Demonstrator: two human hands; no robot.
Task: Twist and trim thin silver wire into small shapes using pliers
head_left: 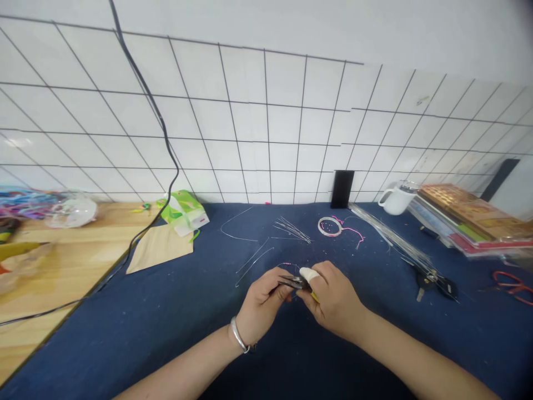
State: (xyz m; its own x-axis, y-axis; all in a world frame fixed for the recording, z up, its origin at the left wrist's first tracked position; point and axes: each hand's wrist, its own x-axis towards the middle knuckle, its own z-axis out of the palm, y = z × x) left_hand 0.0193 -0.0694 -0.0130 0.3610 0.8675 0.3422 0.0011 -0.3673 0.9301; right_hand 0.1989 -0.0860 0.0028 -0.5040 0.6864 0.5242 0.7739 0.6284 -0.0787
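My right hand (333, 294), a white wrap round one finger, grips pliers (293, 282) with dark jaws and a bit of yellow handle showing. The jaws point left toward my left hand (268, 300), whose thumb and fingers are pinched close at the tips. A thin wire (287, 264) with small pink marks or beads arcs just above both hands; its lower end seems to run between my fingers. Just beyond lie loose wires (254, 261), a bundle of short wires (292, 229) and a small round dish (330, 226) with pink thread and tiny beads.
Long wires (387, 230) stretch toward keys (425, 286) on the right. Red-handled scissors (512, 284), a white mug (397, 199) and stacked books (470, 214) stand farther right. At left are a green packet (183, 211), a wooden sheet (160, 244) and a black cable (166, 141).
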